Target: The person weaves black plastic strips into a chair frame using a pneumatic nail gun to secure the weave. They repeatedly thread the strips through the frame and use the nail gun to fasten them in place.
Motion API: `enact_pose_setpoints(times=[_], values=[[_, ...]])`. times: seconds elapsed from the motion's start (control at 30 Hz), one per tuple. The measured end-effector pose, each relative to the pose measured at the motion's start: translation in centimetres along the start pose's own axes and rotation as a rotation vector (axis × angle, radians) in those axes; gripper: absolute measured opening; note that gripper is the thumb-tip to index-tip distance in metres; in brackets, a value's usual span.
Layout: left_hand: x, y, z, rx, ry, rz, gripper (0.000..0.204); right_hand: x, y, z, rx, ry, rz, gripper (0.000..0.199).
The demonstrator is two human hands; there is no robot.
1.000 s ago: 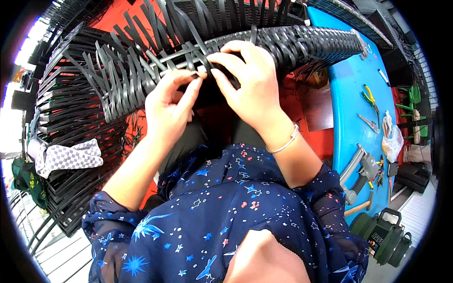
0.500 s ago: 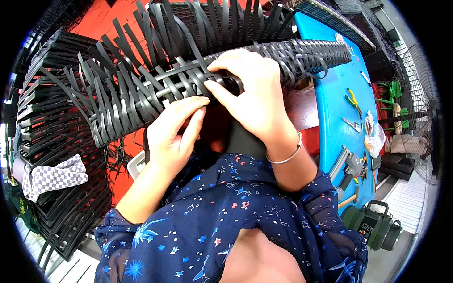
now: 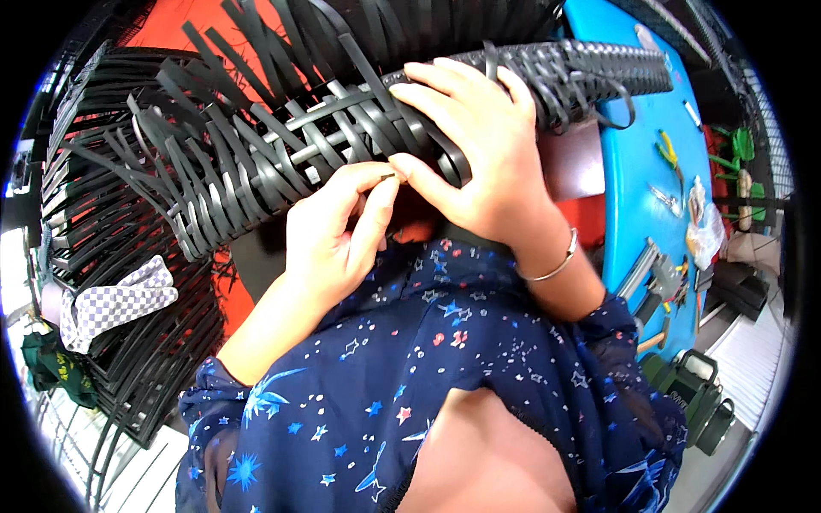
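A long curved frame piece woven with flat black plastic strips point(image 3: 248, 184) lies across in front of me, many loose strip ends standing up from its far side. My left hand point(image 3: 329, 231) is at its near edge, thumb and forefinger pinched on the dark tip of a strip point(image 3: 389, 176). My right hand point(image 3: 483, 145) rests over the weave with its fingers stretched and spread, the thumb reaching to the left fingertips. Beside the right thumb a strip bends round in a loop point(image 3: 449, 158). Bare frame bars point(image 3: 333, 141) show through the open part of the weave.
At the right stands a blue table point(image 3: 637, 179) with yellow-handled pliers point(image 3: 667, 154), a power tool point(image 3: 665, 278) and a plastic bag point(image 3: 705, 231). Black strips hang at the left, beside a checkered cloth point(image 3: 120, 299). A green case point(image 3: 693, 393) sits low at the right.
The view has shifted, so the scene sits differently. My right fingers have straightened and spread over the weave. A strip tip now shows between my left thumb and forefinger.
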State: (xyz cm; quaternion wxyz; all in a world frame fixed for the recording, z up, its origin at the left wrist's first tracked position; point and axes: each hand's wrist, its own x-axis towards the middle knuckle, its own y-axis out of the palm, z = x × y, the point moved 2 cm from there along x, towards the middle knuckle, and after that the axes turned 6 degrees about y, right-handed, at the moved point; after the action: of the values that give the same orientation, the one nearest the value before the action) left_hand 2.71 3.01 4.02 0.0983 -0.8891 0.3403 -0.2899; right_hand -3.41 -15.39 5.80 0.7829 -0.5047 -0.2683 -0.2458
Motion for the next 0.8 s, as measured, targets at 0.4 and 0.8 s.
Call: enact_pose_setpoints(times=[0.4, 0.8], values=[[-2.3, -0.7, -3.2, -0.214, -0.246, 0.078, 0.012, -4.6, 0.4, 0.6, 0.122, 0.034, 0.126, 0.049], [-2.5, -2.1, -6.6, -0.170, -0.220, 0.140, 0.020, -4.5, 0.0, 0.3, 0.192, 0.048, 0.134, 0.052]])
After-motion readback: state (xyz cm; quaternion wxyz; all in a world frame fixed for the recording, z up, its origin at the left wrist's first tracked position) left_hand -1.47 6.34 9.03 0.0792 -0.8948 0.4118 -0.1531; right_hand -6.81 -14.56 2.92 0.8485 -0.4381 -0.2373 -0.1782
